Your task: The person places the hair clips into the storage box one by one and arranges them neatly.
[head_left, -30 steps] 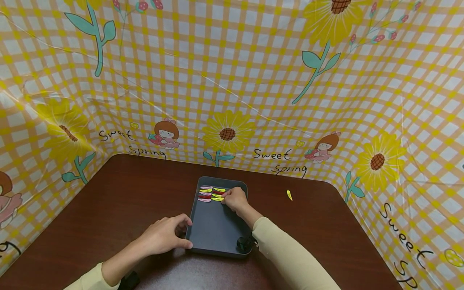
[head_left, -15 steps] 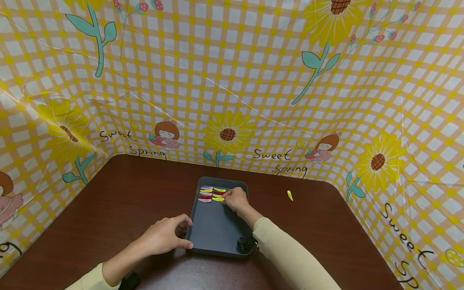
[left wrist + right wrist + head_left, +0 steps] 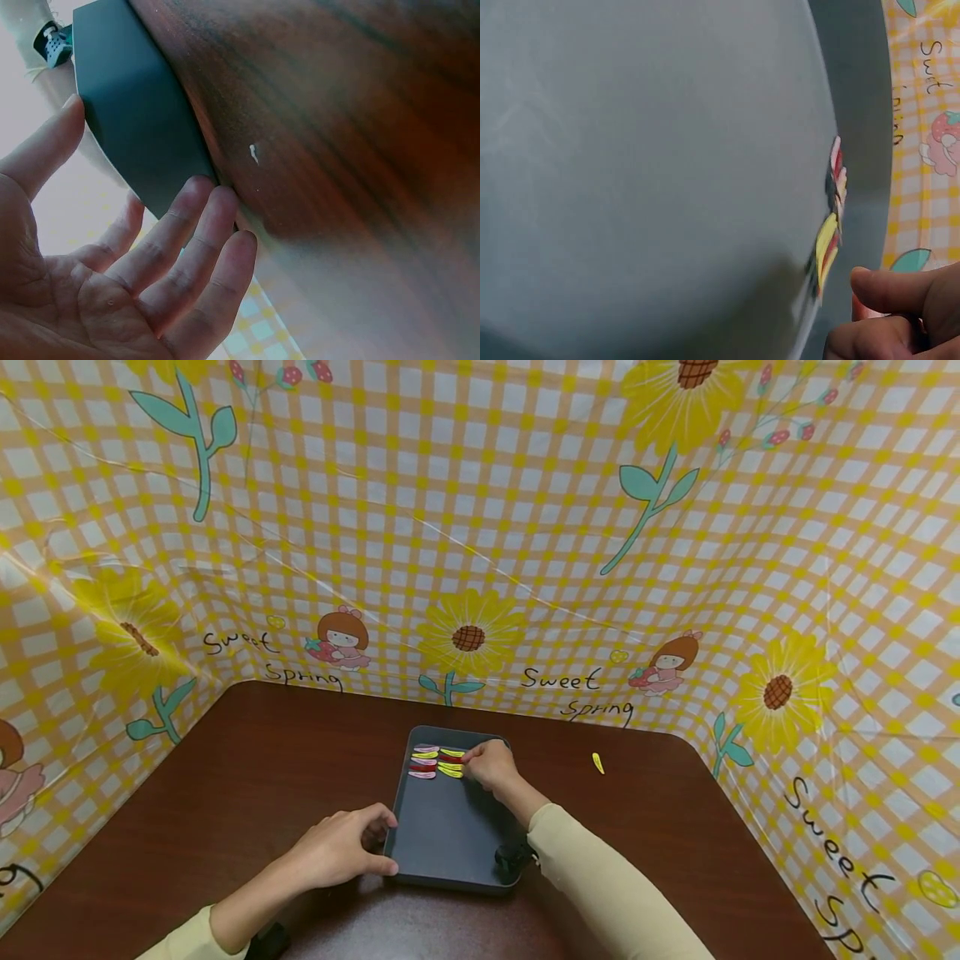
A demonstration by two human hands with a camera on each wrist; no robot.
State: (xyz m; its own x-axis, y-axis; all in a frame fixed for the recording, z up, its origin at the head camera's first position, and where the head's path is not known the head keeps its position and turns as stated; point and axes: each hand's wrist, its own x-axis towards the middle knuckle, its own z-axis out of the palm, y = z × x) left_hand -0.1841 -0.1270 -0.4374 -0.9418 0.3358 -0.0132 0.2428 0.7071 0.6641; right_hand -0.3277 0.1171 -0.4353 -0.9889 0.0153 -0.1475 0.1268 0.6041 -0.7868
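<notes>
A dark grey tray (image 3: 450,827) sits on the brown table. At its far end, two columns of snap hair clips lie flat: pink, yellow and red ones on the left (image 3: 422,762), yellow and red ones on the right (image 3: 450,772). My right hand (image 3: 491,764) is over the tray's far right, fingers curled, fingertips at the right ends of the right column. In the right wrist view, thumb and index finger (image 3: 889,292) come together beside the clips, nothing visible between them. My left hand (image 3: 341,847) rests relaxed fingers and thumb against the tray's near left corner.
A single yellow hair clip (image 3: 597,763) lies on the table right of the tray. The table (image 3: 315,743) is surrounded by a checked sunflower cloth (image 3: 480,527) at the back and sides. A black wrist camera (image 3: 512,857) overlaps the tray's near right corner.
My right hand has shifted slightly right and away from me, uncovering more of the right column's clip ends. The clips stay in place. My left hand has not moved.
</notes>
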